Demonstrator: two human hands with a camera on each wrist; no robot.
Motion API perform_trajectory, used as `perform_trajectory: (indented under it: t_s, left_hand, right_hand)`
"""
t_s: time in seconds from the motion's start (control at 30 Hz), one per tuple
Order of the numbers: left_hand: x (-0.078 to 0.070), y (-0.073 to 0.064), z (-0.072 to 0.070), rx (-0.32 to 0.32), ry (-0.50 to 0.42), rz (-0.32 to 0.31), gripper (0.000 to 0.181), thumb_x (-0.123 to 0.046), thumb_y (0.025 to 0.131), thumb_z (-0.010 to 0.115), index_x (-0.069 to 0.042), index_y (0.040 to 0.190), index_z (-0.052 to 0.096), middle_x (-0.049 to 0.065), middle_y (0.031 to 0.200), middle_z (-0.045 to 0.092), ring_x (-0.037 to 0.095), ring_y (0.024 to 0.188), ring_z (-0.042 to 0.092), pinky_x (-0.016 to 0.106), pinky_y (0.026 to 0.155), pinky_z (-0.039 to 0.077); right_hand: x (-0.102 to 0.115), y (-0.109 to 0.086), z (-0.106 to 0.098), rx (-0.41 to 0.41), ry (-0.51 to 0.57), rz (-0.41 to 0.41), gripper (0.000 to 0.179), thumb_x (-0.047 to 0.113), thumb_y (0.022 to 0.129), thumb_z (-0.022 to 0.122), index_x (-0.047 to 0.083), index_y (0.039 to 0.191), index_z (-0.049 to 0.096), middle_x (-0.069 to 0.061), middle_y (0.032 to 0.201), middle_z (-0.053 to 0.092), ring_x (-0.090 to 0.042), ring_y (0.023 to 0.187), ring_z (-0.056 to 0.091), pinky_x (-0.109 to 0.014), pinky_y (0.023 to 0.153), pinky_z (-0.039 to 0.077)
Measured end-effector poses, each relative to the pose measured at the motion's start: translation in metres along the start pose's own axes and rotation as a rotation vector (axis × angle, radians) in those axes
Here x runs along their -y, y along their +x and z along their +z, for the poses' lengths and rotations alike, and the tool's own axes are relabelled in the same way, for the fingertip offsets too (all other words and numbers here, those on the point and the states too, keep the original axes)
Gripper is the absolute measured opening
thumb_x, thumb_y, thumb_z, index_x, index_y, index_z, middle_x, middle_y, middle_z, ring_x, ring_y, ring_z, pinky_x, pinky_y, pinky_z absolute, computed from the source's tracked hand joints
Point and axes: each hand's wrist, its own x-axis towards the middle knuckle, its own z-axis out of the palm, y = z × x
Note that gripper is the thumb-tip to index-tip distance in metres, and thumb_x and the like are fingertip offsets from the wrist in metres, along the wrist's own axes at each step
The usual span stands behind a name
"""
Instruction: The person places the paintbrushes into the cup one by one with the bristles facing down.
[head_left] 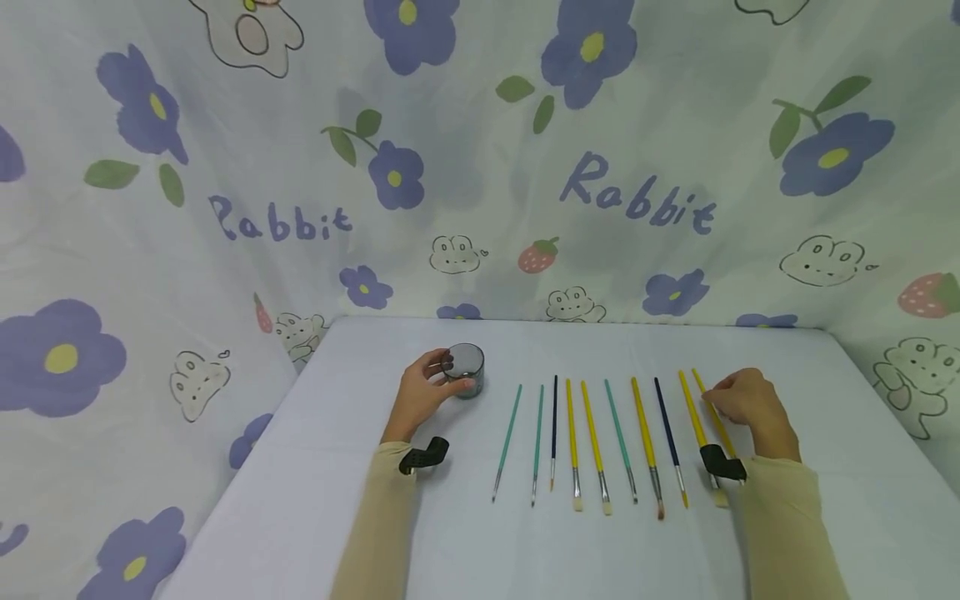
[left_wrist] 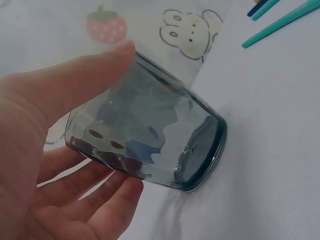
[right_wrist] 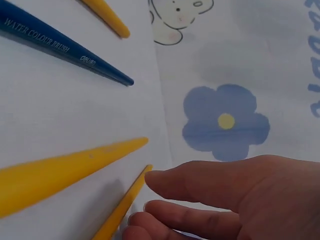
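My left hand point(head_left: 423, 394) holds a smoky grey drinking glass point(head_left: 466, 383) near the back left of the table. In the left wrist view, the thumb lies along one side of the glass point(left_wrist: 155, 125) and the fingers curve round the other. On the right, my right hand point(head_left: 750, 408) is at the outermost yellow paintbrush point(head_left: 718, 421). The right wrist view has the thumb tip beside that brush's point(right_wrist: 120, 215) handle end, with a gap between thumb and fingers. Just left of it lies a thicker yellow brush point(head_left: 692, 408), partly hidden by the wrist camera.
Several paintbrushes lie in a spread row between the hands, bristles toward me: teal point(head_left: 508, 440), dark blue point(head_left: 667, 425) and yellow point(head_left: 572, 425) ones. The white table point(head_left: 570, 558) ends at a patterned curtain point(head_left: 480, 167) at the back.
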Motion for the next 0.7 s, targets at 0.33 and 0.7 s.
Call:
perform_trajectory:
  t_s: [0.33, 0.7]
  left_hand:
    - [-0.0021, -0.0021, 0.0012, 0.012, -0.004, 0.000, 0.085, -0.030, 0.080, 0.092, -0.005, 0.150, 0.050, 0.016, 0.144, 0.059, 0.032, 0.140, 0.055, 0.044, 0.117, 0.051]
    - [-0.0030, -0.0019, 0.0010, 0.011, -0.009, -0.006, 0.084, -0.029, 0.078, 0.092, -0.007, 0.149, 0.052, 0.015, 0.144, 0.059, 0.032, 0.140, 0.055, 0.043, 0.117, 0.051]
  right_hand:
    - [-0.0035, -0.0037, 0.0046, 0.030, 0.017, 0.023, 0.029, 0.016, 0.088, 0.067, -0.011, 0.100, 0.065, -0.004, 0.068, 0.061, -0.017, 0.066, 0.058, -0.027, 0.056, 0.047]
    - [-0.0043, -0.0040, 0.0045, 0.009, -0.012, 0.046, 0.037, 0.025, 0.091, 0.069, -0.011, 0.102, 0.067, -0.005, 0.070, 0.064, -0.019, 0.066, 0.058, -0.030, 0.057, 0.045]
